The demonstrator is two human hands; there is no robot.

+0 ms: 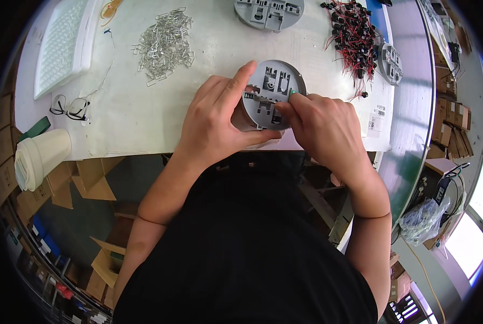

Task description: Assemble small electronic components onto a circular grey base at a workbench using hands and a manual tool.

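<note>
A round grey plastic housing (267,116) with slots and raised fittings on its face is at the table's front edge. My left hand (212,116) is closed round its left side, thumb along the rim and fingers at the near side. Over the housing's right part, my right hand (328,121) is closed, with thumb and forefinger pinched together. From the right thumb a thin metallic piece (264,100) runs left across the face; its kind does not show. A speck of green shows at the forefinger. The right fingertips hide part of the housing.
Behind the housing lies a similar grey round part (270,13). Bent metal clips (165,44) are heaped left of it. Black components with red wires (355,40) lie right, beside another grey disc (391,63). Farther left are a white tray (63,48), eyeglasses (69,107) and a cup (43,156).
</note>
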